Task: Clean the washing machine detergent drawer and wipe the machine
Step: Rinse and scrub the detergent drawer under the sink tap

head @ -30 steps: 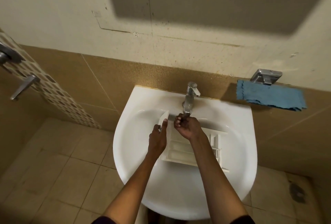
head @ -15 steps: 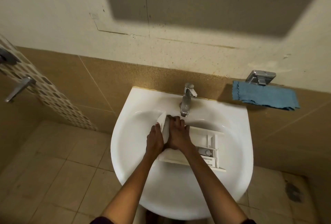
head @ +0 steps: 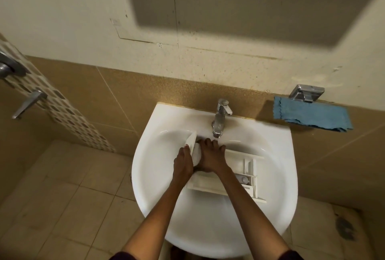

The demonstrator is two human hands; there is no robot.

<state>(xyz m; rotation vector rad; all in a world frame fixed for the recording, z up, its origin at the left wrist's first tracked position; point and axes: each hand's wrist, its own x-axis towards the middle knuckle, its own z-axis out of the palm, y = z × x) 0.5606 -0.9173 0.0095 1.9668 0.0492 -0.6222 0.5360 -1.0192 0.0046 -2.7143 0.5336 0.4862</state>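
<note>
place: bathroom | cues: white washbasin (head: pixel 158 176), chrome tap (head: pixel 220 118), tiled wall (head: pixel 83 97), blue cloth (head: pixel 310 116)

The drawer (head: pixel 208 185) lies in the sink (head: pixel 208 228) before the tap (head: pixel 220 118), a cloth (head: pixel 310 116) hanging to the right

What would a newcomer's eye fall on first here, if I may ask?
A white plastic detergent drawer lies in the round white ceramic sink under the chrome tap; the left hand holds its front panel and the right hand presses into it. A blue cloth hangs on the wall at right.
</note>
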